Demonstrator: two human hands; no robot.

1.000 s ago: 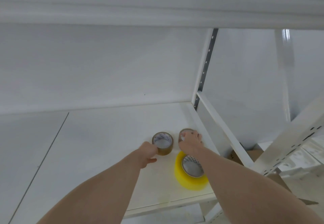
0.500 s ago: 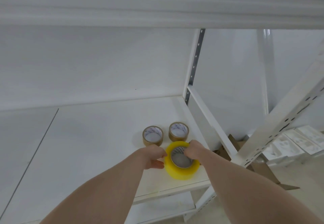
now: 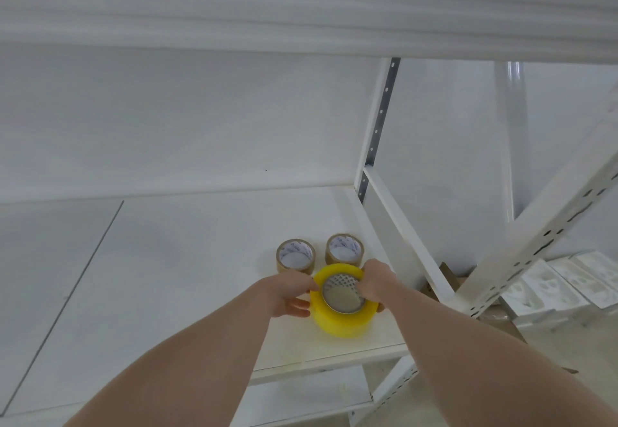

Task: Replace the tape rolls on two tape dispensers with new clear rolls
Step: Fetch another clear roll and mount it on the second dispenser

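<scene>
A thick yellow-tinted clear tape roll (image 3: 341, 321) sits near the front right corner of a white shelf (image 3: 187, 259). My left hand (image 3: 289, 294) grips its left side, fingers curled over the rim. My right hand (image 3: 374, 281) grips its right side, fingers over the top edge. Just behind it two smaller brown tape rolls stand side by side: the left brown roll (image 3: 295, 255) and the right brown roll (image 3: 344, 248). Neither hand touches them. No dispenser is in view.
A white upright with holes (image 3: 378, 125) and a slanted white brace (image 3: 404, 236) bound the shelf's right side. Another perforated post (image 3: 548, 236) stands further right. White packages (image 3: 561, 286) and brown cardboard (image 3: 448, 276) lie on the floor. An upper shelf (image 3: 301, 8) hangs overhead.
Both hands left the two brown rolls and drew back to the yellow roll, now gripping it from both sides. The brown rolls stay on the shelf.
</scene>
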